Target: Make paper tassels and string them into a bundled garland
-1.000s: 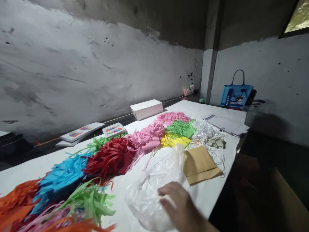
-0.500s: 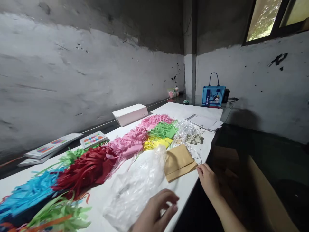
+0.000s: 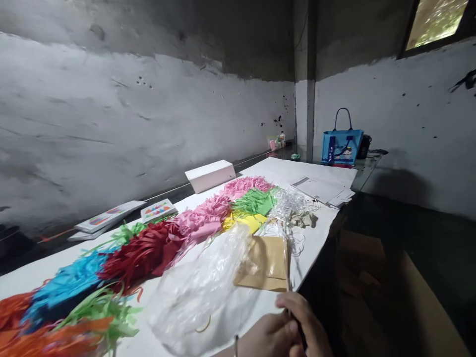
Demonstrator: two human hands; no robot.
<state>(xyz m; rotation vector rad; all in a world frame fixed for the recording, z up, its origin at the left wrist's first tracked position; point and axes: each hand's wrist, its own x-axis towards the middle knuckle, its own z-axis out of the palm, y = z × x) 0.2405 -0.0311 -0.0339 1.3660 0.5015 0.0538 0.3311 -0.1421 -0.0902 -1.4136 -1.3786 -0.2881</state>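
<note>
My left hand [image 3: 267, 336] and my right hand [image 3: 308, 325] are close together at the lower right, by the table's near edge. The fingers of both are curled; whatever they may pinch between them is too small or hidden to make out. Just beyond them lies a brown paper envelope [image 3: 268, 265], its left part under a crumpled clear plastic bag [image 3: 197, 292]. A thin pale strip shows along the envelope's right edge. On the plastic, to the left of my hands, is a tan rubber band [image 3: 204, 325].
Fringed paper bundles run along the white-covered table: red [image 3: 143, 255], blue [image 3: 74, 285], pink [image 3: 204, 213], green [image 3: 256, 200], yellow [image 3: 255, 223] and orange [image 3: 55, 337]. White strings [image 3: 292, 201] and papers [image 3: 322, 190] lie farther back. A blue bag [image 3: 340, 147] stands beyond. Cardboard [image 3: 362, 248] is below, right.
My right hand has let go of the envelope's corner and come down and left to meet my left hand. The envelope has turned and shifted left. The view has swung slightly left.
</note>
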